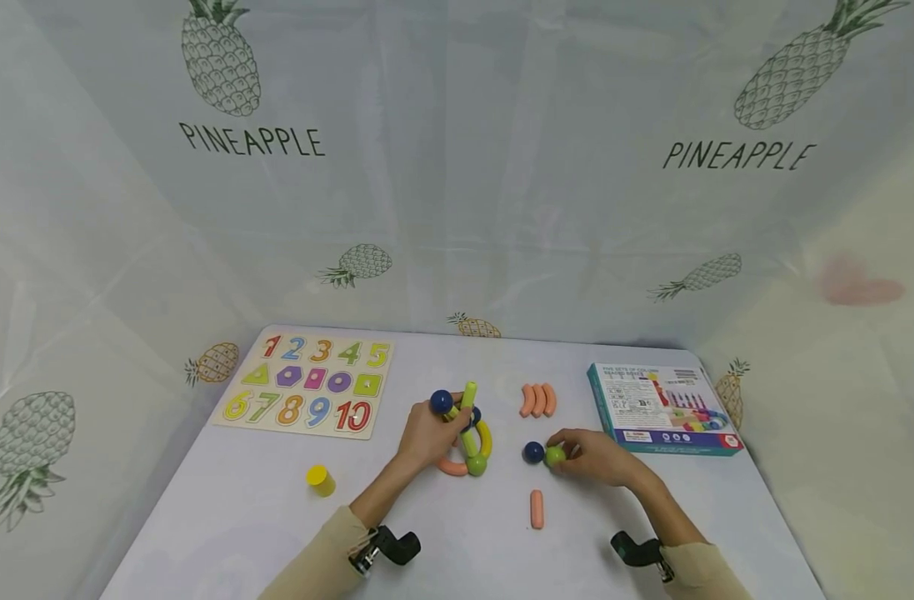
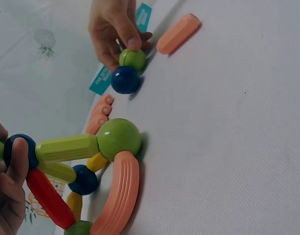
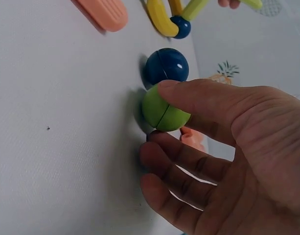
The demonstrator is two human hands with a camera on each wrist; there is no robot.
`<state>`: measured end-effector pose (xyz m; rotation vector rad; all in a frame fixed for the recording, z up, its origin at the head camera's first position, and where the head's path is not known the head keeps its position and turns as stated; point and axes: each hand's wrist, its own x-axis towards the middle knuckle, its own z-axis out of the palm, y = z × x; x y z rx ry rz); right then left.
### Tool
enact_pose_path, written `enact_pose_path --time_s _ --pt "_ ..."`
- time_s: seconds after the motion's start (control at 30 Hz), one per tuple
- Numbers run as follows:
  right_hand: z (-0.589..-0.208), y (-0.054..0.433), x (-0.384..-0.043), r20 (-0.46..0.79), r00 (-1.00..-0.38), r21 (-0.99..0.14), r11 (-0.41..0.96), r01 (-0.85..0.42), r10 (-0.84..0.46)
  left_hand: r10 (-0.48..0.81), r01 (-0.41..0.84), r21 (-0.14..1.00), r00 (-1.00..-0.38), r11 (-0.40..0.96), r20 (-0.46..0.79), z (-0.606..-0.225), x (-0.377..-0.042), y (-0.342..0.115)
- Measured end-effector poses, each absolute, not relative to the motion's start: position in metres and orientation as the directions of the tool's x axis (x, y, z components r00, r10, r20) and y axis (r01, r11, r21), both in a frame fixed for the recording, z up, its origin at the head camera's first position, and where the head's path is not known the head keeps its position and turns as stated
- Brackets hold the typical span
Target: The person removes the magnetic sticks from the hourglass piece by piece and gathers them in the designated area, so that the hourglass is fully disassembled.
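Observation:
My left hand (image 1: pixel 427 435) grips the top of a small frame built from magnetic sticks and balls. In the left wrist view its fingers lie around a dark blue ball joined to a light green stick (image 2: pixel 66 148). A green ball (image 2: pixel 119 139) and a curved salmon stick (image 2: pixel 121 196) form its base, with a red stick (image 2: pixel 49 196) between. To the right, my right hand (image 1: pixel 597 458) pinches a loose green ball (image 3: pixel 162 110) between thumb and index finger, the other fingers loosely bent. A dark blue ball (image 3: pixel 167 66) lies against that green ball on the table.
Several curved salmon sticks (image 1: pixel 538 400) lie behind the balls, and a straight salmon stick (image 1: pixel 536 509) lies in front. A yellow cylinder (image 1: pixel 321 481) stands at left. The number puzzle board (image 1: pixel 277 398) is back left, the toy box (image 1: pixel 662 408) back right.

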<state>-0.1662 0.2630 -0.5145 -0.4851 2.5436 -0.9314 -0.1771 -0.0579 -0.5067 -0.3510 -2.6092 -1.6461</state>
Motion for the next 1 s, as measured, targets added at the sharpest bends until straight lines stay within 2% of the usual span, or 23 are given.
enact_pose_path --time_s 0.5,0.7,0.83,1.0 --pt "-0.504 0.262 -0.17 -0.22 -0.878 -0.669 0.721 -0.182 -0.425 0.164 0.209 0.889 -0.974 0.407 0.154 -0.508 -0.176 -0.057" --pt "-0.478 0.234 -0.178 -0.051 -0.912 -0.694 0.672 -0.26 -0.406 0.164 0.204 0.888 -0.975 0.413 0.148 -0.509 -0.176 -0.058" --pt "-0.457 0.202 -0.182 0.075 -0.904 -0.713 0.611 -0.344 -0.421 0.165 0.189 0.884 -0.978 0.428 0.13 -0.507 -0.175 -0.058" --pt "-0.447 0.169 -0.19 0.134 -0.894 -0.715 0.583 -0.387 -0.428 0.176 0.199 0.87 -0.976 0.45 0.133 -0.505 -0.175 -0.057"
